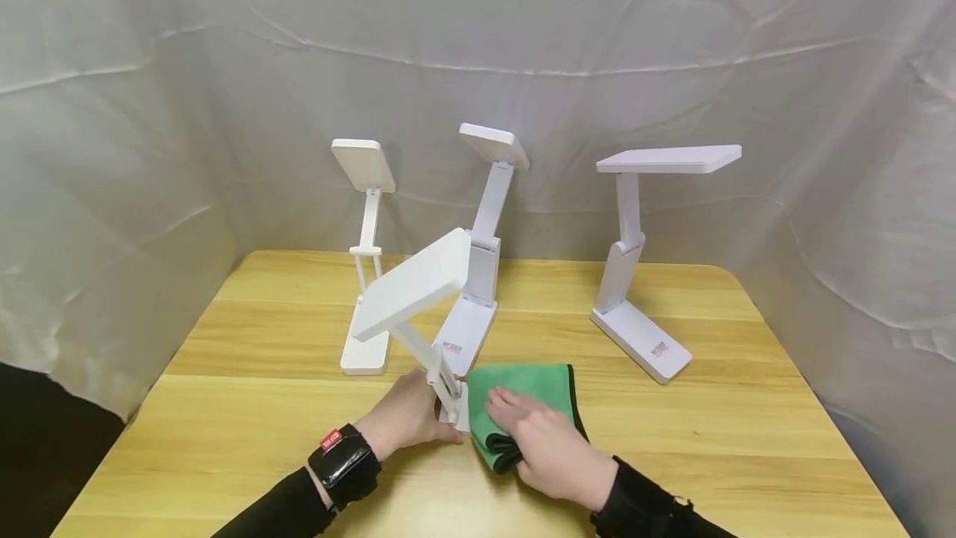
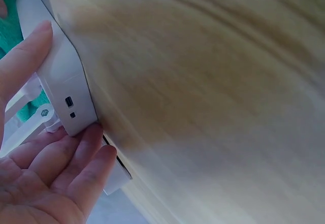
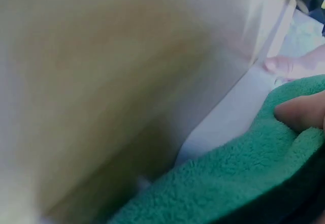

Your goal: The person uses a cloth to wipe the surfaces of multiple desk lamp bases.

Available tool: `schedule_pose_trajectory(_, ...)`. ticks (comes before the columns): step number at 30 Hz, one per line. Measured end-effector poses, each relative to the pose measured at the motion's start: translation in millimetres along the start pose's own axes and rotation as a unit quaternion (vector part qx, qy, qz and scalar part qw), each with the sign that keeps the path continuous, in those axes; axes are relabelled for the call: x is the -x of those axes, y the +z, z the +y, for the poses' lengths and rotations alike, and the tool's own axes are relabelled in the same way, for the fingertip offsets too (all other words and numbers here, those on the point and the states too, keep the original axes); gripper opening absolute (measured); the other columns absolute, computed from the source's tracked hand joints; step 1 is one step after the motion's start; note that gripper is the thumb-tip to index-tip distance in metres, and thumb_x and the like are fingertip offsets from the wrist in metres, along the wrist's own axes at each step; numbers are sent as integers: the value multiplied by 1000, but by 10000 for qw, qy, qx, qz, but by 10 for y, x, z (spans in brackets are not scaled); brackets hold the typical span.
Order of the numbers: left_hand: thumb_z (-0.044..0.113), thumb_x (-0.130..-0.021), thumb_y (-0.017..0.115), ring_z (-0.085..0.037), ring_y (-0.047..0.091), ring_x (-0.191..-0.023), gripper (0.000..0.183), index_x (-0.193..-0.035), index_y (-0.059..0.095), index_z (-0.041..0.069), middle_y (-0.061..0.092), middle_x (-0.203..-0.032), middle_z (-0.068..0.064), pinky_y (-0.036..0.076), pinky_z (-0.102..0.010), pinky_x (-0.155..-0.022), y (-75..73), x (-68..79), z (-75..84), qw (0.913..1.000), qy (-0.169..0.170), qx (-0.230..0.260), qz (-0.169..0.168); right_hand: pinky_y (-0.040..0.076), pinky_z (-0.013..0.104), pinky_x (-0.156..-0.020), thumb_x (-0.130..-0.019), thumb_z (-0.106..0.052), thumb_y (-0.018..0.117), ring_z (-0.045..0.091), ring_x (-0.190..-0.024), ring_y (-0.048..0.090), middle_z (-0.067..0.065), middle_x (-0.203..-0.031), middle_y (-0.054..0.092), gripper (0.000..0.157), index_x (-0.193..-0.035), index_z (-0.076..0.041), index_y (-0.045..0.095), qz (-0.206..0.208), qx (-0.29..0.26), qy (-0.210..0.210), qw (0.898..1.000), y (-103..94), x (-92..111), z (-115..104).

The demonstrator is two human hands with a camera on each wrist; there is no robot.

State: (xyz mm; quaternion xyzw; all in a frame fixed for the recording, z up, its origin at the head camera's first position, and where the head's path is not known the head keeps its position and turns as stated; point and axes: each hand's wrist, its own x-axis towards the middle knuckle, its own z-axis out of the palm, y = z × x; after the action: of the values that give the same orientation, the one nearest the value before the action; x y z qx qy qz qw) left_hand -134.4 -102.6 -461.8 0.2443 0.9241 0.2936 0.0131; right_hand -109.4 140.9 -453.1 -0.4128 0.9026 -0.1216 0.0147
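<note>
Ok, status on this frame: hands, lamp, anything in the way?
Left hand holds near lamp base. Right hand presses green cloth on it. Three lamps behind, apart.

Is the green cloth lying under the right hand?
Yes, the right hand rests flat on the green cloth beside the lamp.

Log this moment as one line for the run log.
left hand: holds lamp base | right hand: presses green cloth on base | table: three more lamps behind
</note>
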Motion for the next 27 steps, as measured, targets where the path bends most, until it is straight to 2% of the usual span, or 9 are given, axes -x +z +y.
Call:
schedule_pose_trajectory(3,33,-54,89,-20,61,-90,73,-113,55,8,64,-102,-5,52,-37,-84,-2,12,13,10000,-17,-22,-38,37,49,-104,-62,4,61,30,-132,38,15,-144,41,78,-138,-2,46,-17,-146,-71,9999,4,120,25)
schedule_pose_trajectory(7,33,-54,89,-20,61,-88,72,-111,54,7,63,-100,-5,52,-38,-84,-23,12,31,9999,-78,-48,-44,40,50,-101,-61,6,60,28,-131,40,13,-145,41,80,-138,-4,46,-47,-341,250,9991,-55,342,143)
schedule_pose_trajectory(9,32,-54,89,-20,60,-87,68,-108,55,7,63,-98,-5,52,-38,-84,-32,4,37,10000,-41,-45,-23,40,50,-101,-61,8,58,28,-131,39,14,-144,42,78,-138,-4,47,-75,-374,315,9988,-88,380,186)
schedule_pose_trajectory(12,32,-54,89,-21,61,-90,69,-108,55,6,63,-99,-6,52,-38,-85,-34,-1,36,10000,-1,-31,-8,38,48,-104,-61,9,56,29,-132,38,16,-142,44,76,-136,-2,48,-127,-326,139,9993,-106,294,190)
schedule_pose_trajectory(17,32,-54,89,-20,61,-90,71,-111,54,8,63,-100,-3,52,-38,-85,-20,-1,24,10000,77,-47,2,35,44,-107,-62,7,57,29,-134,36,17,-141,45,74,-135,1,48,-180,-157,-362,9991,-65,-22,93)
schedule_pose_trajectory(20,31,-55,88,-18,60,-88,67,-109,55,10,63,-97,0,52,-37,-83,-12,-5,21,9999,101,2,-7,35,43,-107,-63,6,58,28,-135,35,16,-143,44,74,-136,0,47,-209,-159,-485,9985,-53,-71,81)
schedule_pose_trajectory(27,31,-53,89,-21,61,-90,73,-112,53,6,63,-102,-6,52,-38,-85,-5,-8,2,10000,-16,-15,-22,37,48,-104,-59,10,56,26,-134,36,12,-144,43,79,-137,-3,47,-216,-380,-174,9989,-88,294,251)
